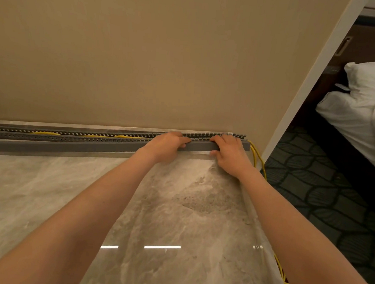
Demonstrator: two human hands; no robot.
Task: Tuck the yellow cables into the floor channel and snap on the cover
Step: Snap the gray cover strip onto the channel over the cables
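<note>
A long grey slotted floor channel (73,134) runs along the foot of the beige wall. Yellow cables (121,136) lie inside it and spill out at its right end (256,154), trailing down the floor's edge. A flat grey cover (61,147) lies along the channel's front side, its right part raised onto the channel. My left hand (166,146) grips the cover, fingers curled over its top. My right hand (227,152) grips the cover near the right end, thumb under its front.
The polished marble floor (155,216) stretches in front of me. A patterned dark carpet (324,194) begins at the right, past a white wall corner (306,87). A bed with white linen (364,108) stands at the far right.
</note>
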